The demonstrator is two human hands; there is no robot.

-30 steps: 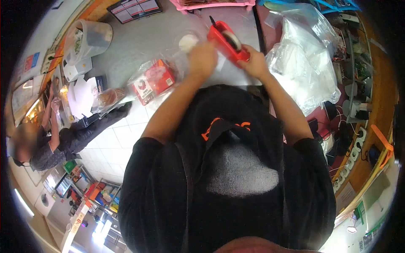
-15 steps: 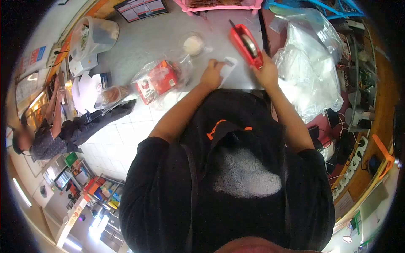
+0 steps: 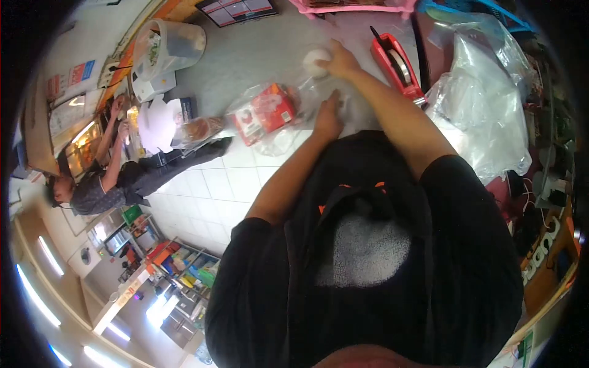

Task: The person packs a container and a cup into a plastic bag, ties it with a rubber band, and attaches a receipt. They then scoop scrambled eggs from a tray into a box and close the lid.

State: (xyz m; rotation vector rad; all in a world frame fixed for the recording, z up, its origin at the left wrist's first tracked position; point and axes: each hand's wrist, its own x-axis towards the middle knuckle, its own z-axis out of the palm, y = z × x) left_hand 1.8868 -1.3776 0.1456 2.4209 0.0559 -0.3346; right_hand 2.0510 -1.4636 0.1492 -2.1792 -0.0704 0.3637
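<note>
My right hand (image 3: 343,61) is closed round a small white round item (image 3: 317,62), which looks like rice in a clear wrapping or cup; the thumb lies across its edge. Closer to my body, my left hand (image 3: 329,119) has its fingers drawn together at some clear or whitish plastic, too blurred to make out. A red tape dispenser (image 3: 396,67) with a roll of tape stands on the metal table (image 3: 257,55), right of my right hand and apart from it. Left of my left hand lies a red and white box (image 3: 270,111) in a clear plastic bag.
A pile of clear plastic bags (image 3: 475,104) lies on the right. At the left stand a white bucket (image 3: 184,46) and another packed bag (image 3: 199,130). A tablet (image 3: 236,9) and a pink basket (image 3: 353,8) are at the back. Another person (image 3: 92,187) works at the far left.
My right hand has let go of the tape dispenser and moved left to the white round item. A white slip at my left hand is no longer clearly visible. The whole view has shifted.
</note>
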